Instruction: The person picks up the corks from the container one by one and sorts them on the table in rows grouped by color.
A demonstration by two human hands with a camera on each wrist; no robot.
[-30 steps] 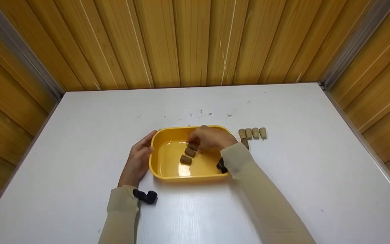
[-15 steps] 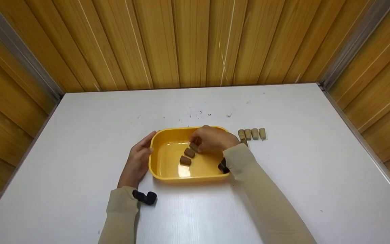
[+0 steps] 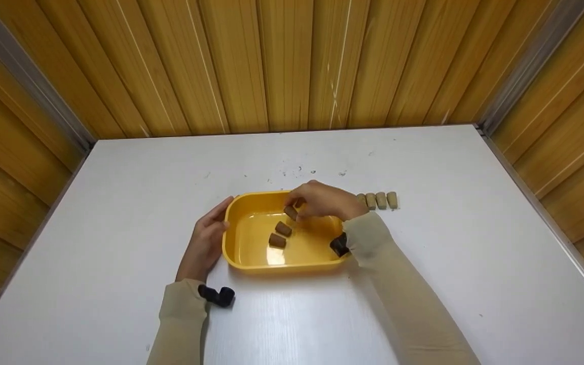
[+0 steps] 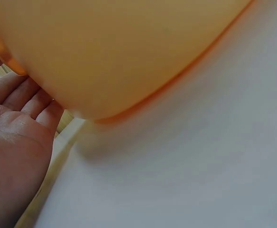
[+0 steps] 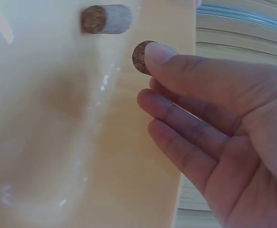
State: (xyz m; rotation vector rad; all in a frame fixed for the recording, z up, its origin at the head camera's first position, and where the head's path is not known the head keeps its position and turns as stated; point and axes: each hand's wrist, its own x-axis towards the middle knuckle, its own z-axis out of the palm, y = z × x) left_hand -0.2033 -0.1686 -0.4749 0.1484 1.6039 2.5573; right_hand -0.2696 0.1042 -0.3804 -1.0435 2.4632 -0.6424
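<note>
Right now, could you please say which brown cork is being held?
The farthest brown cork, pinched by the right hand; two others lie in the yellow tray.

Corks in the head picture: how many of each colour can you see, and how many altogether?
Dark brown corks: 3 (2 lying in the yellow tray, 1 pinched by the right hand)
Light tan corks: 4 (in a row on the white table, one partly hidden)
Total in sight: 7
</note>
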